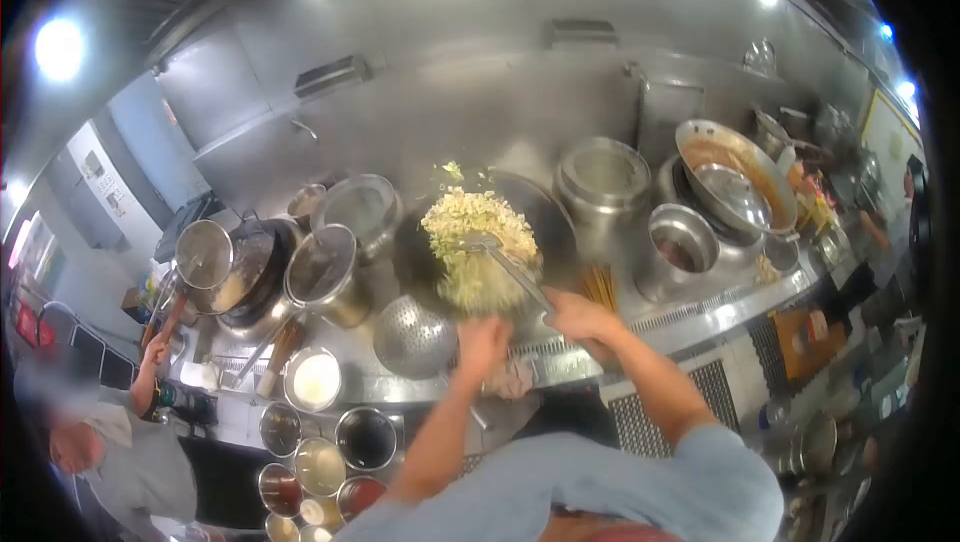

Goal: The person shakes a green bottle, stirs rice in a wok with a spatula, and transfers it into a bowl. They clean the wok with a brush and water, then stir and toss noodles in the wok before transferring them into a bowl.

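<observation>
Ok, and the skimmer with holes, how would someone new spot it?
Find the large wok of food. Near its lower left side lies a round metal skimmer. Small holes dot its bowl, unlike the solid-walled pot to its left.

Surface: a stainless-steel tabletop (720,320) is running across the view, curving with the wide lens, and a slotted strip is following its front side. Centre: a large dark wok (560,227) is sitting in it. Left of this, a round steel pot (355,204) and a nearer steel pot (342,300) are standing close together; a second dark wok (262,260) is sitting farther left. Right of centre, a wide-shouldered pot (603,204) is standing behind an open pot (655,267). A bundle of thin sticks (601,287) is lying near the front strip.
</observation>
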A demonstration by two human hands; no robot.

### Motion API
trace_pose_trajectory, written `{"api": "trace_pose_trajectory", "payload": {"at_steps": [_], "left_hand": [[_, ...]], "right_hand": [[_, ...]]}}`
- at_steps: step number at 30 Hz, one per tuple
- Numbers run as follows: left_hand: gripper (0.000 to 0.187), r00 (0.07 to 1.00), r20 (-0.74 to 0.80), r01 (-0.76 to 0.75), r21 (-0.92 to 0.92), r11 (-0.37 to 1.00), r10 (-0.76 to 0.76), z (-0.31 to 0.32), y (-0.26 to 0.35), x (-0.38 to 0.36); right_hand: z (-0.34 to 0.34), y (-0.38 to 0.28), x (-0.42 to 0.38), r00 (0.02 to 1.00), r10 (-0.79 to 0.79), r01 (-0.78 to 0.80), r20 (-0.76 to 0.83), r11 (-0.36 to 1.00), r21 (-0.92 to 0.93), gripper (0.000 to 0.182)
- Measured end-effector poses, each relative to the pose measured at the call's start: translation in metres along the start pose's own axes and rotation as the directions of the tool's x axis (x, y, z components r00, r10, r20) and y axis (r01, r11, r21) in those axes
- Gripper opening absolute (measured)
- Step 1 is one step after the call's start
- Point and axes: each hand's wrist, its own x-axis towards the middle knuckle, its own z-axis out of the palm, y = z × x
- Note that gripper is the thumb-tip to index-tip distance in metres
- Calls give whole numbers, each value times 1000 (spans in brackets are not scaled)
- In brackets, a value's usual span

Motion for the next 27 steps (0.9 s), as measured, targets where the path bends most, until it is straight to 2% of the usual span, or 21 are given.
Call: {"api": "trace_pose_trajectory", "payload": {"at_steps": [1, 2, 3, 4, 7, 8, 9, 10, 11, 12, 15, 16, 19, 21, 25, 26, 27], "left_hand": [[19, 987, 158, 11, 113, 994, -29, 13, -26, 16], [21, 973, 213, 68, 112, 991, -91, 18, -39, 30], [20, 943, 245, 242, -47, 969, -224, -2, -23, 48], [20, 965, 202, 174, -19, 985, -167, -6, -15, 47], [21, 998, 63, 27, 4, 1000, -27, -21, 3, 69], [21, 1000, 31, 4, 6, 1000, -4, -24, 7, 67], [20, 997, 57, 57, -41, 998, -55, -23, 5, 62], [20, 991, 84, 109, -86, 990, -102, -18, 0, 61], [20, 984, 103, 159, -132, 978, -146, -10, -6, 59], [19, 983, 130, 138, -40, 990, -132, 12, -16, 42], [19, 969, 219, 123, -44, 991, -111, 10, 6, -14], [19, 966, 228, 146, -87, 985, -123, -1, 15, -21], [20, 991, 92, 103, -18, 994, -101, 7, -5, 2], [21, 989, 79, 127, -44, 991, -124, 19, -27, 33], [19, 967, 194, 186, -92, 978, -166, 44, -60, 74], [17, 973, 176, 174, -122, 977, -152, 45, -59, 66], [15, 982, 141, 150, -152, 977, -129, 44, -59, 69]], "right_hand": [[-8, -10, -23, 997, 36, -40, 68, 997, 61, 47], [-24, -23, -43, 989, 61, -77, 134, 991, 114, 47], [-32, -29, -53, 977, 79, -111, 196, 980, 163, 48], [-35, -17, -58, 982, -8, -18, 189, 991, 136, 64], [-65, -28, -75, 942, 74, -87, 329, 996, 23, 67], [-57, -20, -58, 954, 34, -40, 298, 999, 13, 68], [-50, -12, -41, 964, -6, 6, 267, 1000, 1, 68], [-30, 10, -3, 967, 122, -91, 225, 985, -144, 63], [-12, 24, 27, 989, 61, -39, 131, 987, -158, 59], [6, 40, 58, 993, 67, -58, 94, 993, -98, 55], [24, 4, 63, 990, 100, -117, -102, 977, -176, 43], [9, -20, 42, 991, 130, -132, -41, 990, -55, 44], [-1, -29, 6, 994, 108, -105, -23, 989, 104, 44], [10, -12, -3, 996, 79, -75, -44, 994, 73, 45], [37, 40, 13, 997, 42, -35, -67, 995, 91, 49], [42, 52, 17, 987, 148, -162, 67, 918, 361, 53], [43, 64, 15, 978, 166, -210, 128, 762, 613, 53]]}}
